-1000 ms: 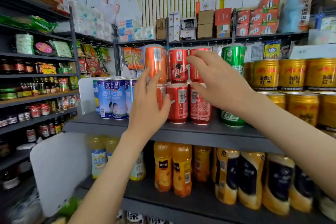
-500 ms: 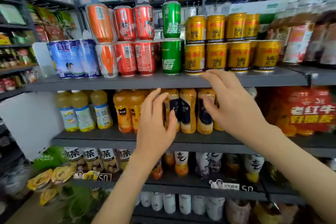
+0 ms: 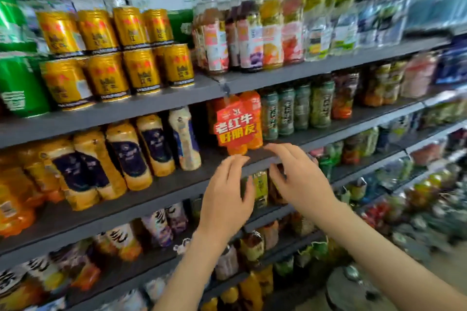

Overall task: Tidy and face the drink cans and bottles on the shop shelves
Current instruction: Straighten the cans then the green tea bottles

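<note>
Lining grey shelves (image 3: 113, 115), gold cans (image 3: 141, 70) and bottles (image 3: 156, 145); left hand (image 3: 225, 199) and right hand (image 3: 300, 182) loose-fingered, empty.

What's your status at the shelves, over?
Left hand open, right hand open, both empty. Orange plastic bottles not yet touched. Red cardboard promo tag hangs in front of them.

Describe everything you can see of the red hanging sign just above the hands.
The red sign is a flat, jagged-edged card with white and yellow Chinese lettering. It hangs from the grey shelf edge, facing out in front of orange bottles. The left hand and right hand hover just below, neither gripping it.
</note>
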{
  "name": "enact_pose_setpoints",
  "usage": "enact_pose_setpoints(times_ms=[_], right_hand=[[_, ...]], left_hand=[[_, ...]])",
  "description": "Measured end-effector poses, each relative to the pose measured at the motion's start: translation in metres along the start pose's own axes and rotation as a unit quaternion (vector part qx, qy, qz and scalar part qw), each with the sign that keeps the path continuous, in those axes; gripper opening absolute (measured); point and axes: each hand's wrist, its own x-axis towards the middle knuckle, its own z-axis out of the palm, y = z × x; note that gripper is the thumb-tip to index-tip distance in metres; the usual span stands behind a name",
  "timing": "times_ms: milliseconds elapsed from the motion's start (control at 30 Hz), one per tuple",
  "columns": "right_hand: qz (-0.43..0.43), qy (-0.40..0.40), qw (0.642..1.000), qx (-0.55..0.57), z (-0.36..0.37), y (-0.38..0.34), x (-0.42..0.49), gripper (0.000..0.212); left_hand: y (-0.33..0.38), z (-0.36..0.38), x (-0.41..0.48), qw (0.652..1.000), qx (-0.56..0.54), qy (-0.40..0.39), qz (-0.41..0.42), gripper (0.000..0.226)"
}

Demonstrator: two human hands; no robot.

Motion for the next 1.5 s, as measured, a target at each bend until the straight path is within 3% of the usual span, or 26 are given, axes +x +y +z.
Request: enact_pose_setpoints(times_ms=[300, 500, 767, 1167, 1500], right_hand=[[0.180, -0.005, 0.983, -0.030, -0.009, 0.148, -0.009, 0.032], [0.240, 0.029, 0.968, -0.063, -0.024, 0.238, 0.006, 0.030], [0.354, 0.042, 0.930, -0.091, -0.087, 0.384, -0.028, 0.033], [0.335, 0.018, 0.938, -0.081, -0.201, 0.648, -0.038, 0.041], [0.362, 0.026, 0.928, 0.088, -0.142, 0.828, 0.040, 0.073]], left_hand=[[0.035, 0.141, 0.082, 0.991, -0.090, -0.088, 0.055, 0.037], [0.062, 0.221, 0.148, 0.985, -0.114, -0.090, 0.092, 0.036], [0.152, 0.349, 0.204, 0.975, -0.141, -0.103, 0.134, 0.030], [0.326, 0.546, 0.300, 0.991, -0.091, -0.088, 0.049, 0.034], [0.342, 0.678, 0.394, 0.999, 0.002, 0.010, -0.037, 0.040]])
